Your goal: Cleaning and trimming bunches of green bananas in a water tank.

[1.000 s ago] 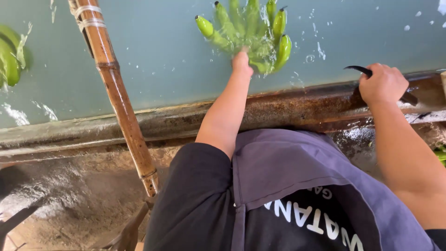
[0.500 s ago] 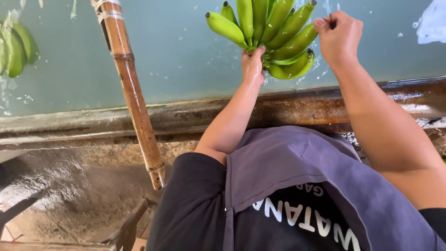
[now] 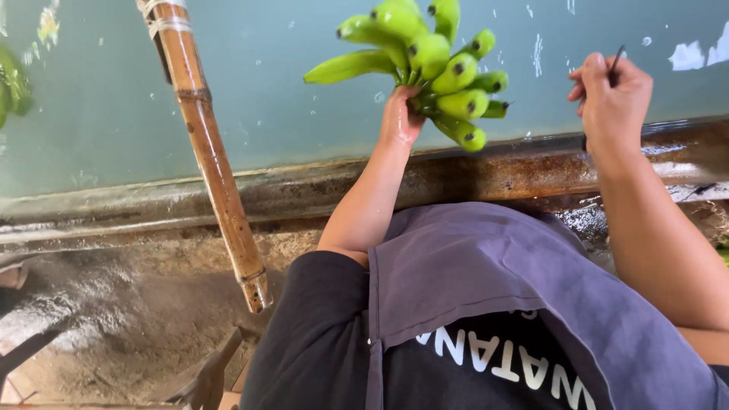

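A bunch of green bananas (image 3: pixel 425 61) is held up above the water of a tank. My left hand (image 3: pixel 399 118) grips the bunch from below at its crown, with the fruit fanning upward and to the right. To the right of the bunch and apart from it, my right hand (image 3: pixel 611 99) is closed around a small dark knife (image 3: pixel 616 55); only a thin tip shows above the fingers. A purple apron over a dark shirt fills the lower part of the view.
The tank's rusty wet rim (image 3: pixel 493 171) runs across in front of me. A bamboo pole (image 3: pixel 209 152) slants from the top left down over the rim. More green bananas (image 3: pixel 11 87) float at the far left. Wet ground (image 3: pixel 114 326) lies below.
My left hand has lifted the bunch out of the water and turned it. My right hand took the knife from the rim to the bunch, then drew back to the right.
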